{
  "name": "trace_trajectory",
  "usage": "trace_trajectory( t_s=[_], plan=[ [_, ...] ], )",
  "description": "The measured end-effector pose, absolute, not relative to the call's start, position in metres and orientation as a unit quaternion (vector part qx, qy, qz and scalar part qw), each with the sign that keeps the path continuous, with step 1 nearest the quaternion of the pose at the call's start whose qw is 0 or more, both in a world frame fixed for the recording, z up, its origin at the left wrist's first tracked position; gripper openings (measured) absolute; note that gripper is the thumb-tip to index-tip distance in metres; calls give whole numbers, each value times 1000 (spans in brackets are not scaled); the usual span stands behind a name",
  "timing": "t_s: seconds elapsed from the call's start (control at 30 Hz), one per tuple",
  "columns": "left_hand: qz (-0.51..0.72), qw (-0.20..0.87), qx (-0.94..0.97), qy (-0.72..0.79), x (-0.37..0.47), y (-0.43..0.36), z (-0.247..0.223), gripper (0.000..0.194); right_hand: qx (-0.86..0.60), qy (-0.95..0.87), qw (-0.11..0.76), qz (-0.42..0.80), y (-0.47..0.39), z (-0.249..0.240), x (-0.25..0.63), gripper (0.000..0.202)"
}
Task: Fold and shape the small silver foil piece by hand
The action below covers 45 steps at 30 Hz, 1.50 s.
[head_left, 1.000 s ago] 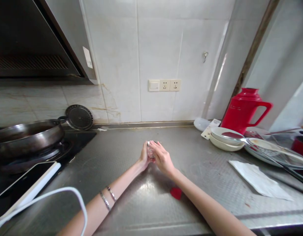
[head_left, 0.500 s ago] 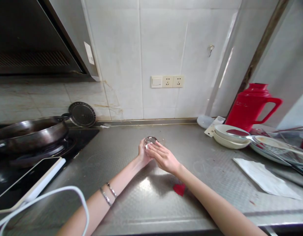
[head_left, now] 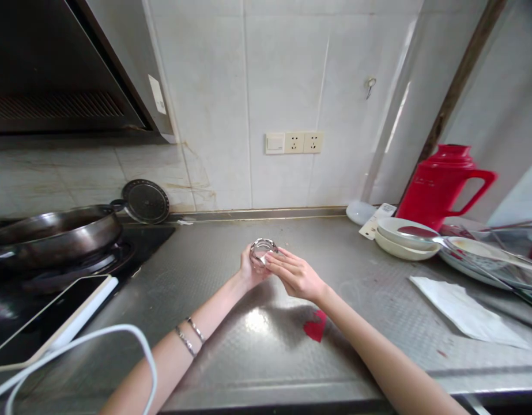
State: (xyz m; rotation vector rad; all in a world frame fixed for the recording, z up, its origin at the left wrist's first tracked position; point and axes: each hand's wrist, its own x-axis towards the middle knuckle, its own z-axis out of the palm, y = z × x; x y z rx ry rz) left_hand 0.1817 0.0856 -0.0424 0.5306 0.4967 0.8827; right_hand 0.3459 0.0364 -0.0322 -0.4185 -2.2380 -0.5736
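My left hand (head_left: 248, 270) is wrapped around the side of a small round clear glass cup (head_left: 263, 246), just above the metal counter. The cup's mouth is tilted up towards me, and its lower part is hidden by my fingers. At the right side of the rim, my right hand (head_left: 297, 276) pinches a small white tissue (head_left: 266, 259) and presses it against the glass. A red scrap (head_left: 316, 327) lies on the counter below my right wrist.
To the left are a steel pan (head_left: 53, 233) on the stove, a white-cased device (head_left: 45, 323) and its white cable (head_left: 131, 329). At right stand a red thermos (head_left: 441, 187), stacked bowls (head_left: 406, 249) and a plate with utensils; a white napkin (head_left: 464, 311) lies in front.
My right hand has shifted slightly right and down along the cup, uncovering more of its mouth and rim. My left hand has moved a little left. More of the red scrap shows.
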Motion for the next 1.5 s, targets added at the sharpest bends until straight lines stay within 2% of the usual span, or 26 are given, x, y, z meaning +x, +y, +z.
trace_trajectory(
  t_s=[0.17, 0.6, 0.9, 1.13, 1.23, 1.37, 1.5],
  plan=[
    [430, 842, 224, 238, 182, 85, -39, 53, -170, -874, 397, -223, 35, -30, 349, 41],
    [427, 841, 224, 247, 182, 74, -28, 54, -230, -852, 421, -212, 32, -34, 346, 45],
    [401, 837, 296, 228, 182, 79, -39, 60, -269, -788, 553, -41, 35, -42, 339, 37],
    [351, 805, 410, 248, 181, 75, -31, 68, -316, -728, 602, 87, 32, -40, 336, 30],
    [342, 781, 448, 269, 182, 72, -29, 66, -330, -710, 610, 118, 32, -40, 336, 28],
    [335, 767, 453, 308, 184, 71, -31, 59, -320, -717, 610, 104, 33, -41, 337, 27],
    [318, 754, 471, 330, 185, 73, -33, 61, -303, -750, 585, 52, 33, -39, 339, 29]
  ],
)
